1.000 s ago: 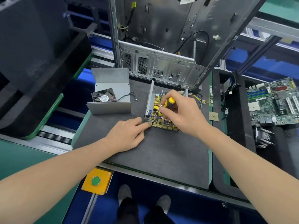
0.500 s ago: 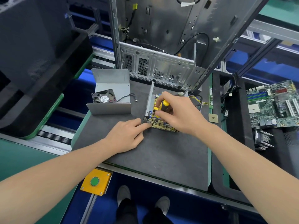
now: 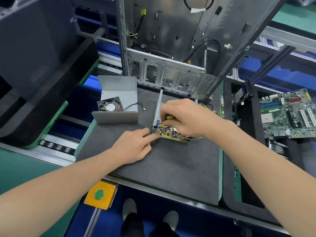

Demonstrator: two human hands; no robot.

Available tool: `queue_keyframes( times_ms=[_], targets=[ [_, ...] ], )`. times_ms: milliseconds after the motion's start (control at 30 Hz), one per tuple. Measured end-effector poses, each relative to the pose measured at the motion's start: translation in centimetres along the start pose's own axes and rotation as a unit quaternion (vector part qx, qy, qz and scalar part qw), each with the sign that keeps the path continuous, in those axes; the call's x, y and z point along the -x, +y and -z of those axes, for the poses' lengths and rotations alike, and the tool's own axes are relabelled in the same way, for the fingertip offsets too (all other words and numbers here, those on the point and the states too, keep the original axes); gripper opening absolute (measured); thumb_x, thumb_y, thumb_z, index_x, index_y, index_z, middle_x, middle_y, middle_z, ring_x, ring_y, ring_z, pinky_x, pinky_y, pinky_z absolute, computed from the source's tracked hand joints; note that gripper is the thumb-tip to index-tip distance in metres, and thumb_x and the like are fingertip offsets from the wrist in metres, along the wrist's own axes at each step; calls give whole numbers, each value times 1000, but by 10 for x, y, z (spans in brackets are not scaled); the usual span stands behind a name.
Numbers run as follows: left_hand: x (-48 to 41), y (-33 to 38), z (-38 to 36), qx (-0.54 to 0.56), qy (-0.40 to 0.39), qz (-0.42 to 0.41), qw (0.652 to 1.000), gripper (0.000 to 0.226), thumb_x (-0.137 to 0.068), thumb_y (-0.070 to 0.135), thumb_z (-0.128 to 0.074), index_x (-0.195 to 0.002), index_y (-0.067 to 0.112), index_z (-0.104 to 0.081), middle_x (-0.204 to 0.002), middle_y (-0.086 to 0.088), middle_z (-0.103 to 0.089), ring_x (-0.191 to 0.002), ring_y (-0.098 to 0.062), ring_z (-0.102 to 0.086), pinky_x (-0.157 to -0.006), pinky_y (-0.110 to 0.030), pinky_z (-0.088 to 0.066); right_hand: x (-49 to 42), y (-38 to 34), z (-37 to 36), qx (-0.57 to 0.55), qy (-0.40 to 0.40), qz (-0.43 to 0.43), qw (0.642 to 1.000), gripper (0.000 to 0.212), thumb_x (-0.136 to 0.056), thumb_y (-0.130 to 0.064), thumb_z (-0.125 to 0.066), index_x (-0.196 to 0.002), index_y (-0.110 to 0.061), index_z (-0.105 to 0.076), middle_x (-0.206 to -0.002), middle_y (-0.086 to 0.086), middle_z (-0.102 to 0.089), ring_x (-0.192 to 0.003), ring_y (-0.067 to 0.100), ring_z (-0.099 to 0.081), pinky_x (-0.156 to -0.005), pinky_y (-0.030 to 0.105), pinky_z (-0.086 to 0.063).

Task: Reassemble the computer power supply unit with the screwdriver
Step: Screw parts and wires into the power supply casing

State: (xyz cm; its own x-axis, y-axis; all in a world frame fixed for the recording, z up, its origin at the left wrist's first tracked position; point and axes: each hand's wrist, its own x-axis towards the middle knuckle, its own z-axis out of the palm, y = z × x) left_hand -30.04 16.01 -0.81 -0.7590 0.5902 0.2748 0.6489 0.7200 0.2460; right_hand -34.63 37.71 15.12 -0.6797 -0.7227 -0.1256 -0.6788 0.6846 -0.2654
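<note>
The power supply's open metal base (image 3: 157,106) lies on the dark mat (image 3: 171,168), with its yellow circuit board (image 3: 169,134) inside. My right hand (image 3: 184,117) grips a yellow-and-black screwdriver (image 3: 168,118) and holds it upright over the board's near left part. My left hand (image 3: 135,146) rests on the mat, its fingertips pinching the base's near left corner. The power supply's grey cover (image 3: 118,100), with the fan (image 3: 110,106) in it, stands apart to the left. The screwdriver's tip is hidden among the board's components.
An open computer case (image 3: 171,48) stands upright just behind the power supply. A motherboard (image 3: 287,113) lies on a black tray at the right. A yellow box with a green button (image 3: 99,194) sits at the near table edge. Dark trays stand at the left.
My right hand has turned over the screwdriver handle and now covers most of it. The left hand has stayed at the base's corner.
</note>
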Motion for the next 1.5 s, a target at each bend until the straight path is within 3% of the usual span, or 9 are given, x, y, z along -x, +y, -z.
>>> queue_keyframes(
  times_ms=[133, 267, 467, 567, 833, 1033, 1300, 1467, 1500],
  targets=[
    [0, 0, 0, 3, 0, -1, 1000, 41, -93, 27, -50, -129, 24, -67, -85, 1, -53, -66, -22, -57, -48, -30, -36, -9, -11, -8, 83, 1, -142, 986, 44, -104, -54, -54, -93, -12, -55, -72, 3, -52, -78, 32, -56, -65, 42, -48],
    [1, -1, 0, 5, 2, 0, 1000, 41, -93, 28, -49, -129, 24, -67, -86, 1, -53, -66, -22, -58, -48, -31, -40, -12, -23, -15, 196, 38, -189, 961, 62, -106, -65, -39, -67, -16, -33, -61, 0, -34, -67, 35, -47, -54, 36, -22],
    [0, 0, 0, 5, 3, -1, 1000, 40, -92, 29, -50, -128, 25, -66, -86, 2, -51, -65, -22, -57, -48, -31, -39, -4, -17, 0, 149, -67, 19, 986, 20, -107, -38, -53, -116, -20, -57, -122, 0, -47, -76, 29, -58, -61, 41, -43],
    [-1, 0, 1, 9, 0, 0, 1000, 39, -92, 28, -50, -127, 24, -67, -85, 1, -52, -65, -22, -57, -47, -32, -40, -2, -14, 4, 137, -107, 39, 984, 16, -100, -12, -56, -114, -20, -58, -118, -2, -48, -71, 25, -49, -61, 41, -41],
    [-1, 2, 4, 16, 0, 2, 1000, 41, -92, 26, -48, -126, 22, -70, -84, 0, -53, -64, -23, -58, -46, -33, -43, -16, -20, -18, 19, -2, -257, 966, 32, -109, -42, -47, -91, -16, -50, -88, 12, -55, -96, 39, -61, -69, 39, -43],
    [1, 2, 3, 29, 30, -9, 999, 41, -90, 22, -51, -124, 20, -73, -81, 0, -55, -63, -22, -57, -46, -32, -43, -8, -16, 1, 1, -81, -137, 987, 12, -97, -24, -57, -107, -20, -51, -111, 2, -51, -92, 32, -58, -82, 47, -52],
    [1, 2, 4, 15, 12, -11, 1000, 42, -91, 27, -49, -125, 20, -72, -81, 0, -55, -63, -23, -58, -45, -32, -43, -5, -19, 7, 202, -138, 48, 969, 43, -88, 10, -51, -118, -20, -59, -116, -3, -49, -85, 28, -61, -64, 44, -50],
    [1, 2, 4, 18, 16, -12, 1000, 41, -90, 25, -50, -123, 19, -73, -81, -2, -56, -63, -24, -59, -44, -33, -45, -9, -21, -4, 121, -61, -45, 990, 7, -104, -24, -58, -108, -19, -58, -108, 2, -59, -96, 33, -64, -73, 43, -51],
    [1, 3, 5, 18, 17, -12, 1000, 41, -90, 25, -50, -123, 19, -73, -81, -2, -56, -64, -23, -59, -45, -33, -45, -11, -21, -8, 107, -39, -85, 990, 16, -105, -33, -57, -102, -18, -55, -99, 5, -60, -97, 36, -64, -70, 40, -47]
  ],
)
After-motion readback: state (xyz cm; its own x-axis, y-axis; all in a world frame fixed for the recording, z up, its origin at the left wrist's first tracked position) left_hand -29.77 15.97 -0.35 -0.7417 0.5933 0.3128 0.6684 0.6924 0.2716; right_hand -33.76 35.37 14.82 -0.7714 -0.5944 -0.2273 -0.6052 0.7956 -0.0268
